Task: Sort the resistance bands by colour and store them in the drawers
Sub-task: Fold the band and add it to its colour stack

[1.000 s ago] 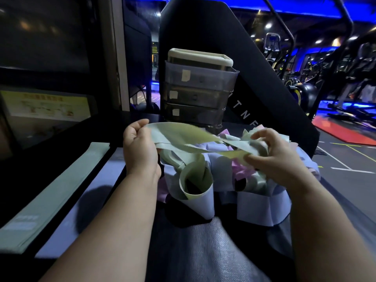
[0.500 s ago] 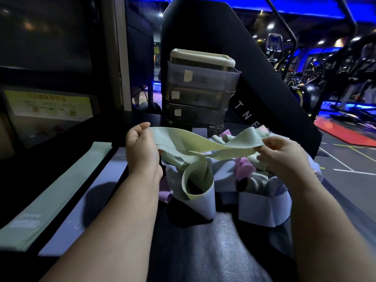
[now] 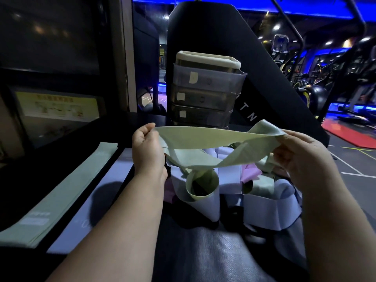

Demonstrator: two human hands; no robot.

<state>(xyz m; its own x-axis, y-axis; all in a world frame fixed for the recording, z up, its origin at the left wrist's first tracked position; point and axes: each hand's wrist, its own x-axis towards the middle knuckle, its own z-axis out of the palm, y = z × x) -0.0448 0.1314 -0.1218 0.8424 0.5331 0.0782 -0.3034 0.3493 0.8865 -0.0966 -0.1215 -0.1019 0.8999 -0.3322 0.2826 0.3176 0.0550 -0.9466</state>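
Green band [image 3: 205, 142] pinched taut, left hand [image 3: 147, 150], right hand [image 3: 301, 153]

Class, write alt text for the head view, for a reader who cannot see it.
The left hand and right hand hold a pale green band between them above a tangled pile of green, lilac and pink bands. Behind is a stack of drawers; a flat green band and a lilac band lie at left.

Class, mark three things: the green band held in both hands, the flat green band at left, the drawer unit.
held green band [image 3: 203, 141]: head view, middle of the stretched strip.
flat green band [image 3: 69, 192]: head view, mid-length.
drawer unit [image 3: 203, 98]: head view, middle drawer front.
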